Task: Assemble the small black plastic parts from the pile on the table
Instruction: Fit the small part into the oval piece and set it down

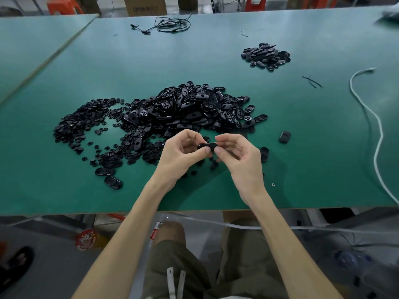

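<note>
Hands (210, 151) pinch oval black part (207, 146) | glossy plastic pile (183, 111)

You're sat at a big green table (216, 50) with a soft glare washing over its far end, and a second green table (32, 44) sits right beside it at 10 o'clock. Past the far edge there's a cardboard box (144, 6) at 12, an orange plastic stool (62, 6) at 11 and a second stool (257, 7) at 1. Down at 7 it's just plain grey floor (54, 266).
</note>
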Action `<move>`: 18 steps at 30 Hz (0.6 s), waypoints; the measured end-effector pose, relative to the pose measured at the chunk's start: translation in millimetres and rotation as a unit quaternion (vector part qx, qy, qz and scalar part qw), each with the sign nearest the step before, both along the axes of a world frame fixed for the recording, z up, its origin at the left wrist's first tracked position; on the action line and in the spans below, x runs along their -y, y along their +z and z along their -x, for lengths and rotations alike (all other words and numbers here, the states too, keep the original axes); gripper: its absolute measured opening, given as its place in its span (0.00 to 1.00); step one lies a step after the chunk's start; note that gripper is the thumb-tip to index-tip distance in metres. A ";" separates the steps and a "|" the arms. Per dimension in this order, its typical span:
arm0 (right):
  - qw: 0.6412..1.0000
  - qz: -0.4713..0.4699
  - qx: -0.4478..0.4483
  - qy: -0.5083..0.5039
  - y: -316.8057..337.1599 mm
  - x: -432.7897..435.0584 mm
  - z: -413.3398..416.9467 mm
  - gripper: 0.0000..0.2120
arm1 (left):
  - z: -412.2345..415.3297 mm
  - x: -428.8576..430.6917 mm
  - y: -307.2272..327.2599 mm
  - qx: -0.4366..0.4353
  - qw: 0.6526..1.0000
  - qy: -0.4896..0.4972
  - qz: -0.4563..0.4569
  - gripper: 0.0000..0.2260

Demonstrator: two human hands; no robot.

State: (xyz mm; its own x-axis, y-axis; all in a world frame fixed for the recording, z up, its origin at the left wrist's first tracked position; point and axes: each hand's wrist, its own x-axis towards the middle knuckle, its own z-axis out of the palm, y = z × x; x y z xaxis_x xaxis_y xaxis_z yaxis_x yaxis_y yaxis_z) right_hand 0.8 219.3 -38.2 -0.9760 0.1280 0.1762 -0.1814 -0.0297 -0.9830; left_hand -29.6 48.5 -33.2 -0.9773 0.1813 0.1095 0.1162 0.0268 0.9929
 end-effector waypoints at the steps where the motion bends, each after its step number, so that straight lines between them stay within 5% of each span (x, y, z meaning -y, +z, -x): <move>1: 1.000 0.004 0.004 -0.001 0.0 0.1 -0.2 0.12 | 0.0 -0.1 0.1 -0.002 1.000 -0.003 0.003 0.08; 18: 1.000 -0.020 0.004 0.009 -0.8 1.4 -2.3 0.08 | -1.5 -3.1 -2.2 -0.019 0.999 -0.016 0.036 0.09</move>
